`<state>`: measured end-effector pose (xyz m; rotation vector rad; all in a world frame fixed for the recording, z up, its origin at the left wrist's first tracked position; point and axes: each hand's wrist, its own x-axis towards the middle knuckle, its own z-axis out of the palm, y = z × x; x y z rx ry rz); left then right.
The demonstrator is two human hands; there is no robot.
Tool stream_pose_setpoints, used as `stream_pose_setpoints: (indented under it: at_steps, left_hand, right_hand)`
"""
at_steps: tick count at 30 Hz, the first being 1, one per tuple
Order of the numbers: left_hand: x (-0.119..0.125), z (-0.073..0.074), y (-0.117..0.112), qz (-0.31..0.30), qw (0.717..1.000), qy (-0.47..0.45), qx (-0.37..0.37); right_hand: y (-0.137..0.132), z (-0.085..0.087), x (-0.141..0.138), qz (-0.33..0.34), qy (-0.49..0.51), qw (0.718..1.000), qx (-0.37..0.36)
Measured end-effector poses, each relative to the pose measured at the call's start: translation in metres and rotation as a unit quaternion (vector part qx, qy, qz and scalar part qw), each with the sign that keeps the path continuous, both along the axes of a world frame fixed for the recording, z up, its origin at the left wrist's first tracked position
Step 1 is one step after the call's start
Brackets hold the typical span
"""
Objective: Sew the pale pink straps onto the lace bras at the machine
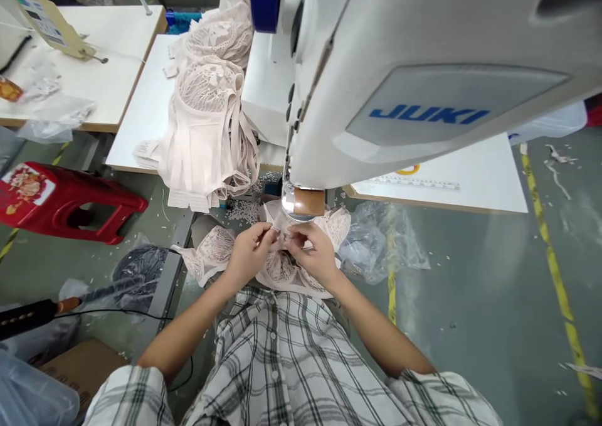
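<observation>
A pale pink lace bra [278,269] hangs across my lap, below the head of a white JUKI sewing machine [367,131]. My left hand [251,247] pinches a part of the bra just left of the machine's needle area. Close beside it, my right hand [314,250] grips the same bra with thumb and fingertips, just under the rounded metal and brown guard [303,203]. The needle itself is hidden behind that guard. One lace cup [216,244] spreads out to the left of my left hand.
A pile of matching bras [207,118] hangs over the edge of the white table [141,118] at left. A red stool [70,200] stands on the floor further left. Clear plastic bags [376,244] lie at right, below a table board [484,175] with a ruler.
</observation>
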<state>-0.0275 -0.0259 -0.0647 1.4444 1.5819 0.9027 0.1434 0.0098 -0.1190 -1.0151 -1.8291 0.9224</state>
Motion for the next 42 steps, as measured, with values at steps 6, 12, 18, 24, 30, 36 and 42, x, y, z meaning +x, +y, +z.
stream_pose_setpoints:
  at_steps: [6, 12, 18, 24, 30, 36, 42]
  left_hand:
    - [0.008, 0.013, 0.002, -0.013, 1.000, 0.003, 0.000]
    - [0.024, 0.009, 0.016, -0.012, 0.997, 0.069, -0.030]
    - [0.019, 0.002, 0.033, -0.020, 0.994, 0.106, -0.029]
    - [0.008, 0.004, 0.034, -0.071, 0.991, 0.103, -0.056]
    - [0.007, 0.025, 0.030, -0.068, 0.994, 0.055, -0.064]
    - [-0.002, 0.032, 0.024, -0.038, 0.983, -0.113, -0.140]
    - [-0.001, 0.027, 0.023, -0.048, 0.969, -0.192, -0.149]
  right_hand:
    - [0.011, 0.014, 0.002, -0.041, -0.039, 0.998, 0.016]
    - [0.002, 0.000, 0.000, -0.088, -0.021, 0.984, 0.153]
    - [0.058, -0.009, 0.063, 0.008, -0.154, 0.970, 0.189]
    - [0.194, 0.031, 0.175, -0.252, -0.392, 0.882, 0.066]
    - [0.196, 0.044, 0.195, -0.128, -0.448, 0.883, 0.060]
    - [0.053, 0.042, 0.166, -0.153, -0.297, 0.942, -0.041]
    - [-0.042, 0.049, 0.101, 0.000, -0.265, 0.963, 0.041]
